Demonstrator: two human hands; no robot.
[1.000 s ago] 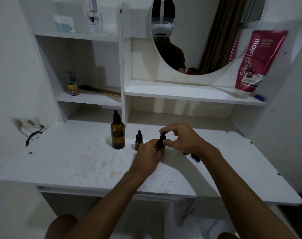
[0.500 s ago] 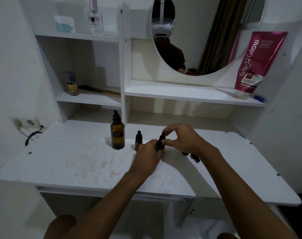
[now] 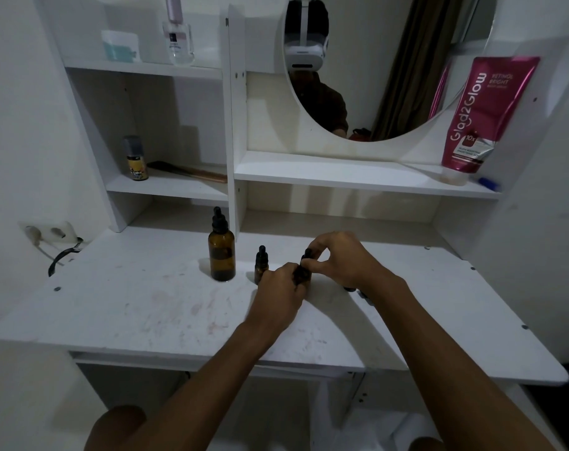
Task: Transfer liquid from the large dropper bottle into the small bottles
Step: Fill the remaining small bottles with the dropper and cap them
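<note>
Little had changed in a second: the left hand (image 3: 278,296) still gripped the small dark glass bottle (image 3: 302,276) on the white desk (image 3: 130,304), the right hand (image 3: 345,260) still pinched its black dropper cap (image 3: 308,253), and the large amber dropper bottle (image 3: 221,255) stood capped to their left, so transfer seemingly hadn't begun.

Delta is tiny, all at frame centre. Right hand (image 3: 345,260): thumb tip has crept slightly left and up against the dropper cap (image 3: 307,254) of the small bottle (image 3: 301,275), and the index tip sits a touch lower, so the pinch reads tighter than 1 s back. Cap tip shows a bit more. Left hand (image 3: 281,289), gripping the bottle, nudged marginally right. Can't tell if the cap turned.
</note>
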